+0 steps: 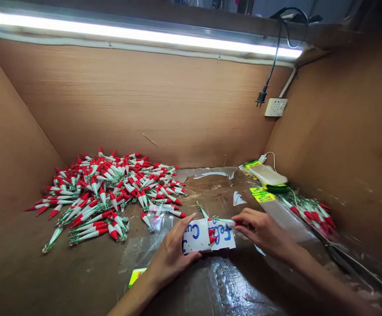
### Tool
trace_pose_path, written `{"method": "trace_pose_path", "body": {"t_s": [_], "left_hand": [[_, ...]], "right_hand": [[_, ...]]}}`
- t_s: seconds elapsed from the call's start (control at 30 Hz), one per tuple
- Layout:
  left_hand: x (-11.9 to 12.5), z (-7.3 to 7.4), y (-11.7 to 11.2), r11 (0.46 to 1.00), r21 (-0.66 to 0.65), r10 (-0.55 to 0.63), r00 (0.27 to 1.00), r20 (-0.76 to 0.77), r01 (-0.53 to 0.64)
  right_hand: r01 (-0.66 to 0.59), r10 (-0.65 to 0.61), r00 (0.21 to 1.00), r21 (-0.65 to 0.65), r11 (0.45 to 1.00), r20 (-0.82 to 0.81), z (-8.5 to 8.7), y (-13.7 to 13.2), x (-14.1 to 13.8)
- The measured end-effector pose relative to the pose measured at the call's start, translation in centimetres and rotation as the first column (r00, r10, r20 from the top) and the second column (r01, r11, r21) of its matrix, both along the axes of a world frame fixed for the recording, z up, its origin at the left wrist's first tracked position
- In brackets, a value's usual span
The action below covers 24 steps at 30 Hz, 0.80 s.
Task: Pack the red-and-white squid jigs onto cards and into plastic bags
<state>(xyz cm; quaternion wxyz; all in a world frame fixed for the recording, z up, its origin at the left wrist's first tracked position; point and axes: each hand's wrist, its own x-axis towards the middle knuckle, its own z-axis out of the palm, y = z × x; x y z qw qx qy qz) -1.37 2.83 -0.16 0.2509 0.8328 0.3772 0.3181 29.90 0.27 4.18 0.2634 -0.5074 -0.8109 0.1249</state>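
My left hand is closed around a white card holder with blue handwriting, thumb along its near edge and fingers at the far side. Red lure tips show in the gap in the card. At the card's right end, my right hand pinches a red-and-white fishing lure by its red end; its green hooked end points left over the card. Just beyond the card lies another lure. Below my left wrist, a clear bag with a yellow header is partly hidden.
A large heap of red-and-white lures fills the left. On the right lie clear bags with yellow-green headers, a stack of bags and bagged lures. A black plug hangs near a wall socket. Board walls enclose the worktop.
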Motion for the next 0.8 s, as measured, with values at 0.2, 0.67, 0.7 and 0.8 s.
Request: {"method": "trace_pose_path", "body": {"t_s": [0.2,0.67,0.7,0.8], "left_hand": [[0.4,0.0,-0.3,0.999,0.037,-0.018,0.999,-0.029,0.019],[-0.3,-0.8,0.1,0.999,0.039,0.021,1.000,-0.005,-0.021],[-0.3,-0.8,0.1,0.999,0.031,0.012,1.000,-0.010,-0.012],[-0.4,-0.6,0.0,0.999,0.008,-0.036,0.999,-0.020,0.036]], "right_hand": [[-0.098,0.089,0.991,0.082,0.992,0.102,-0.5,1.3,-3.3],[-0.255,0.255,0.967,0.051,0.966,0.001,-3.2,2.3,-4.8],[-0.269,0.270,0.962,0.032,0.963,-0.039,-3.2,2.5,-4.7],[-0.174,0.166,0.965,-0.025,0.984,-0.201,-3.2,3.5,-4.3]]}}
